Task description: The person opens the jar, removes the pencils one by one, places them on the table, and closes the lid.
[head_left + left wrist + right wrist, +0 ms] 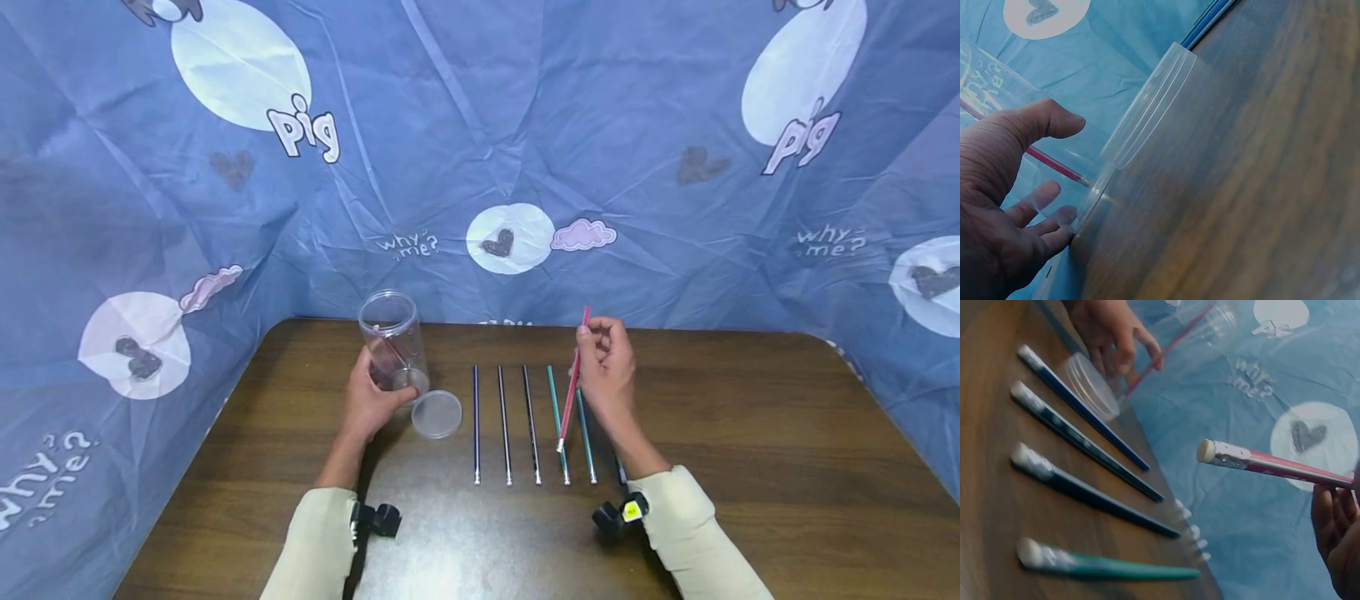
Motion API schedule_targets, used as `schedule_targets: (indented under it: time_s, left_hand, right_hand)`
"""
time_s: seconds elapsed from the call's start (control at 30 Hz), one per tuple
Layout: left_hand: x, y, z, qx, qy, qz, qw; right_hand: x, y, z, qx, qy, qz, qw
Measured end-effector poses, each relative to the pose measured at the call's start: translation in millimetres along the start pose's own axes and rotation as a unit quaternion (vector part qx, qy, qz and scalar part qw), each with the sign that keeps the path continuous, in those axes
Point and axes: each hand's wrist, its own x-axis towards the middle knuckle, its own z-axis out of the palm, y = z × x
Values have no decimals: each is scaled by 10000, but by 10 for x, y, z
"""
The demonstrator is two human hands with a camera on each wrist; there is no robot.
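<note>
A clear plastic jar (408, 354) stands uncapped near the table's back left, with a red pencil (1054, 162) leaning inside. My left hand (369, 404) holds the jar low down, thumb on the near side and fingers around the far side. The clear round lid (437, 414) lies beside the jar's base. Over the right end of a pencil row, my right hand (606, 371) pinches another red pencil (569, 404) near its upper end. Its eraser end points down toward me in the head view. The right wrist view shows that white eraser (1206, 451) and its metal band.
Several pencils lie side by side, erasers toward me: a dark blue pencil (476, 425), dark pencils and a teal pencil (586, 437) among them. My right forearm partly covers another dark pencil (620, 471). A blue printed cloth (450, 167) hangs behind the brown table (750, 433).
</note>
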Motion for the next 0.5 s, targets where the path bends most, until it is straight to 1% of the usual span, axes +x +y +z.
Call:
schedule_targets:
  time_s: [0.1, 0.2, 0.33, 0.4, 0.5]
  left_hand:
    - [16, -46, 9, -37, 7, 67, 10000]
    - [72, -202, 19, -65, 50, 119, 9999]
    - [144, -402, 29, -35, 85, 67, 9999]
    - [159, -436, 33, 1, 63, 35, 10000]
    - [175, -449, 38, -71, 40, 87, 9999]
  right_hand:
    - [51, 28, -115, -364, -150, 164, 9991]
    - [111, 57, -250, -697, -311, 333, 9965]
    - [181, 128, -452, -1024, -479, 491, 9924]
    - [203, 172, -558, -1221, -547, 557, 9894]
    - [225, 228, -697, -1591, -605, 624, 9834]
